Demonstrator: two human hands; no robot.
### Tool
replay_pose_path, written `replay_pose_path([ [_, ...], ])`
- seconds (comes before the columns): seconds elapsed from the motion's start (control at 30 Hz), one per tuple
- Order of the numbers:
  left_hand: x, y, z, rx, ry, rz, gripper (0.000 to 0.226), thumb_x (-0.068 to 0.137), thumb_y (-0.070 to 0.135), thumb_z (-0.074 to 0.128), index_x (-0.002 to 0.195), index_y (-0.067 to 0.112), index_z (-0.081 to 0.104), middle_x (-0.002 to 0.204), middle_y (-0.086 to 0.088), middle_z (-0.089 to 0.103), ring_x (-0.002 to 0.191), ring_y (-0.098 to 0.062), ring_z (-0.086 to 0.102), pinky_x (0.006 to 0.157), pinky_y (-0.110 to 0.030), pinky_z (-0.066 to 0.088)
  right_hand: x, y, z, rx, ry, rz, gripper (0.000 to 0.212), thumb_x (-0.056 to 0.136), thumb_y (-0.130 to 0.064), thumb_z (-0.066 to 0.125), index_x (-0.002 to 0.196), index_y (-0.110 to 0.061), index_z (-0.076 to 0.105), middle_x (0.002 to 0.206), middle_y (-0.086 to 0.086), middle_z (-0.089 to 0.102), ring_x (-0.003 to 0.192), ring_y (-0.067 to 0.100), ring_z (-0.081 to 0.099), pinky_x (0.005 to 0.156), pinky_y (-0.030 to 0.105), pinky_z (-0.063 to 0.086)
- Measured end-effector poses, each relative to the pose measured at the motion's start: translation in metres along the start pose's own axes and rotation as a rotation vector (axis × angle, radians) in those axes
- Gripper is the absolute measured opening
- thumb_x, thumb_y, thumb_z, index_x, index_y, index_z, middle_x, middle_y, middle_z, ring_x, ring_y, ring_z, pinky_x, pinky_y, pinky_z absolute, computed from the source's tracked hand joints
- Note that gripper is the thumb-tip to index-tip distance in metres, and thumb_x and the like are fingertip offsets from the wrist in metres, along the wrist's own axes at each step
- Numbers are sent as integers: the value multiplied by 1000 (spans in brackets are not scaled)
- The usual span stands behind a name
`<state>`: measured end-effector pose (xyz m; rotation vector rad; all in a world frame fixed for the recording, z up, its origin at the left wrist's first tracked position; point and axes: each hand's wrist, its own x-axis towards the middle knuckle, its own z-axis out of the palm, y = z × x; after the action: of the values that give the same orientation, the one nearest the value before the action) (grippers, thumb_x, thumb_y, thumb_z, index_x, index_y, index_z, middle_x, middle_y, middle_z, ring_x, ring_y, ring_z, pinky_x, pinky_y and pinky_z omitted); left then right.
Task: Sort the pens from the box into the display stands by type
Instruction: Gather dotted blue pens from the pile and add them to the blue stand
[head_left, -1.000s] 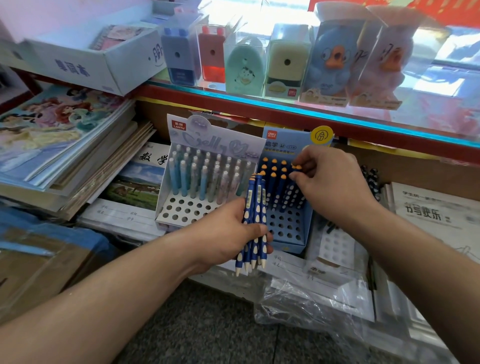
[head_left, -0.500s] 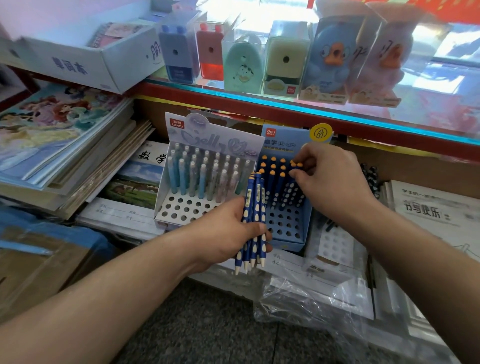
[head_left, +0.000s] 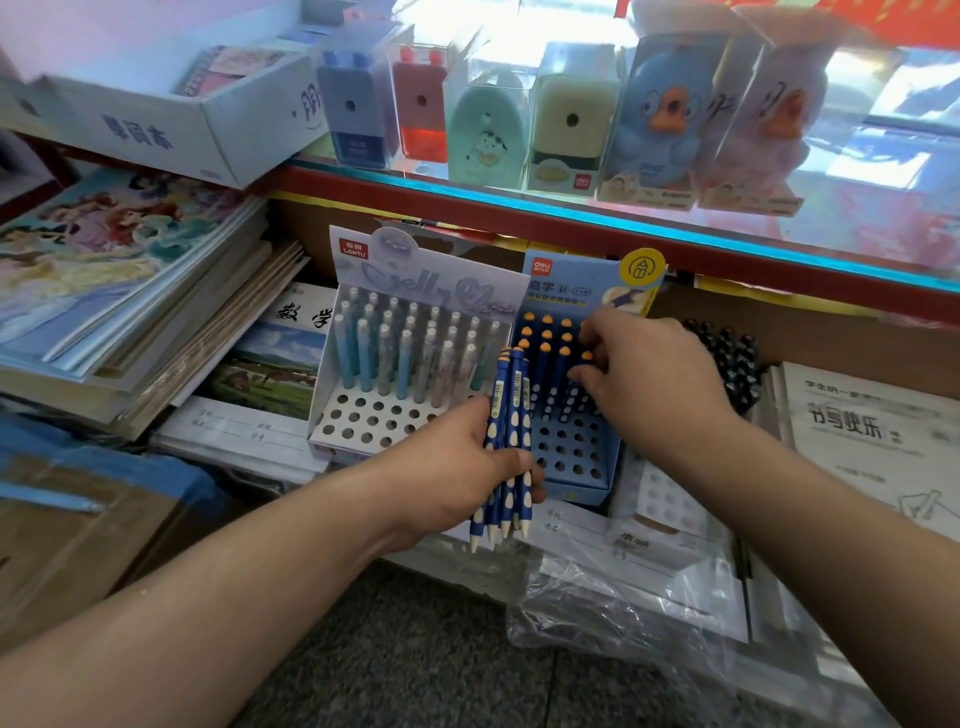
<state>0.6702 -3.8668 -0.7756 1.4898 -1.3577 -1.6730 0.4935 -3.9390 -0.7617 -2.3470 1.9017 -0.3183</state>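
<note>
My left hand (head_left: 447, 467) grips a bundle of dark blue pens (head_left: 506, 415) with pale dots, tips pointing down, in front of the two stands. The blue display stand (head_left: 571, 457) holds several matching blue pens with orange caps (head_left: 545, 343) in its back rows; its front holes are bare. My right hand (head_left: 654, 374) is over that stand, fingertips pinching the top of one orange-capped pen standing in a hole. To the left, the white display stand (head_left: 363, 421) carries several pastel pens (head_left: 395, 353) in its rear rows.
Stacked books (head_left: 130, 291) and notebooks lie at the left. A glass shelf edge (head_left: 519, 208) overhangs the stands, with boxed sharpeners on top. Black pens (head_left: 737, 364) stand at the right, and a crumpled plastic bag (head_left: 623, 613) lies below.
My right hand has come down and slightly right over the blue stand, lowering the pinched pen into a hole. The left hand keeps its bundle in the same place.
</note>
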Motion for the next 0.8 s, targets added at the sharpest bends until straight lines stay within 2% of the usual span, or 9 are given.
replay_pose_path([
  [0.1, -3, 1, 1, 9, -23, 20, 17, 103, 10, 53, 117, 20, 54, 96, -7, 78, 99, -21, 74, 88, -41, 60, -3, 0, -9, -34, 60, -38, 32, 92, -42, 70, 118, -25, 59, 105, -4, 66, 98, 21, 61, 79, 36, 52],
  [0.17, -4, 3, 3, 5, -51, 44, 17, 103, 11, 53, 118, 21, 54, 97, -6, 77, 99, -19, 74, 79, -35, 59, -8, 0, -16, 180, 89, -33, 25, 91, -45, 70, 107, -28, 62, 94, -11, 66, 89, 12, 63, 74, 30, 51],
  [0.27, -6, 6, 6, -69, -119, 62, 22, 103, 7, 52, 122, 18, 53, 101, -12, 75, 98, -23, 74, 73, -30, 60, -14, -4, -21, 681, -113, 108, 26, 87, -41, 76, 105, -25, 67, 86, -8, 73, 75, 7, 70, 62, 24, 54],
  [0.33, -7, 8, 9, -120, -148, 56, 24, 103, 5, 51, 125, 14, 52, 102, -13, 75, 96, -24, 75, 69, -26, 59, -16, -3, -22, 839, -199, 162, 25, 86, -31, 79, 106, -19, 69, 80, -1, 77, 68, 9, 73, 54, 21, 53],
  [0.47, -6, 9, 13, -132, -141, 76, 26, 103, 5, 52, 127, 16, 52, 103, -10, 74, 97, -24, 75, 73, -28, 60, -15, 3, -29, 1021, -248, 218, 26, 82, -18, 82, 103, -11, 68, 79, 9, 76, 68, 17, 73, 57, 25, 55],
  [0.6, -3, 7, 15, -96, -107, 69, 22, 103, 8, 53, 122, 18, 54, 103, -7, 76, 98, -22, 75, 80, -34, 60, -13, 9, -32, 1053, -242, 238, 22, 84, -11, 81, 101, -9, 67, 81, 12, 75, 67, 17, 71, 54, 26, 55],
  [0.7, 1, 4, 9, -2, -20, 39, 15, 104, 13, 53, 118, 17, 54, 101, -7, 76, 94, -16, 75, 76, -32, 58, -7, 20, -40, 978, -8, 208, 16, 87, -11, 77, 99, -16, 69, 82, 4, 75, 66, 12, 72, 55, 22, 55],
  [0.77, 2, 4, 5, -30, 28, 9, 15, 104, 12, 53, 118, 15, 52, 104, -11, 74, 90, -17, 75, 66, -26, 56, -3, 29, -43, 790, 184, 142, 17, 88, -15, 77, 92, -27, 66, 78, -3, 73, 67, 8, 70, 60, 20, 55],
  [0.8, 2, 5, 4, -61, 42, -5, 16, 103, 10, 53, 119, 14, 51, 106, -13, 72, 89, -18, 75, 63, -23, 56, -2, 32, -42, 695, 226, 100, 20, 88, -16, 76, 90, -31, 64, 79, -7, 71, 70, 4, 69, 62, 15, 53],
])
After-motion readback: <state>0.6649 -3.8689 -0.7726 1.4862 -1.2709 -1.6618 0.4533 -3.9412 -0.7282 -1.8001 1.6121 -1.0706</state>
